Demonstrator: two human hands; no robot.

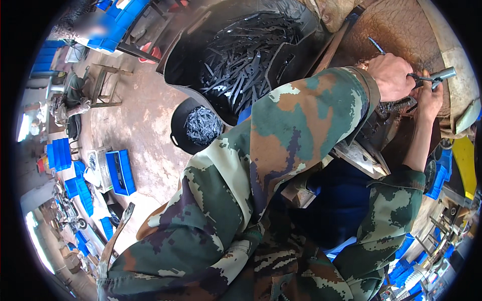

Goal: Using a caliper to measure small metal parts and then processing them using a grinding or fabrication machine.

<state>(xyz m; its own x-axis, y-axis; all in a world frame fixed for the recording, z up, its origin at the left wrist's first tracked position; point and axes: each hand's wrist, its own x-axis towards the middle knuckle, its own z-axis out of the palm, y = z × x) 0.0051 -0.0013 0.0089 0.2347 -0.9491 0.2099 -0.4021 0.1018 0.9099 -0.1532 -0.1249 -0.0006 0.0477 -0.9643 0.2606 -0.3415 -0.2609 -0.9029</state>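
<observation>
My left hand (389,75) is closed in a fist at the upper right. Out of its far side sticks a thin rod with a blue end (376,45). On its other side a short dark bar (419,77) runs toward a grey metal cylinder (444,75); whether rod and bar are one tool is hidden by the fist. My right hand (428,99) is beside it, fingers bent up against the bar and the cylinder. What its fingertips grip is partly hidden. Dark, toothed-looking pieces (396,106) lie under both hands, over a brown, worn work surface (401,30).
A large black tub (175,65) holds many dark metal strips (246,55). Next to it stands a small black bucket (176,123) of shiny metal pieces. Blue bins (120,172) and a wooden stool (104,85) are on the floor at left. A yellow panel (464,165) is at right.
</observation>
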